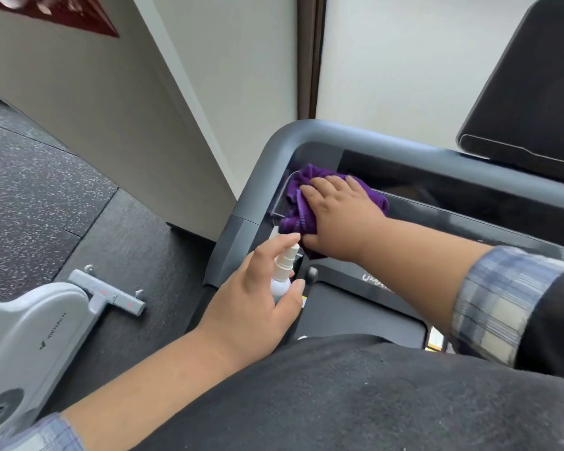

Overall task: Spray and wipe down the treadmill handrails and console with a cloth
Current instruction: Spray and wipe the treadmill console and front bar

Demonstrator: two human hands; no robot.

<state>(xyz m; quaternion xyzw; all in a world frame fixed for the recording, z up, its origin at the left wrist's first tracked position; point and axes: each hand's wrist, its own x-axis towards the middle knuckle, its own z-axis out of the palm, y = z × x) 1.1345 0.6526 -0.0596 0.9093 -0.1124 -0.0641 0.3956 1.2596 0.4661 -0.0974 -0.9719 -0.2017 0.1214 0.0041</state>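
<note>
We see the right hand (pixel 341 216) pressing flat, fingers straight, on a bunched purple cloth (pixel 298 206) in the left corner of the treadmill console (pixel 437 196), just inside the curved grey handrail (pixel 267 164). Just below it, the left hand (pixel 258 288) grips a small white spray bottle (pixel 282 275), forefinger curled over the nozzle, beside the cloth's lower edge.
</note>
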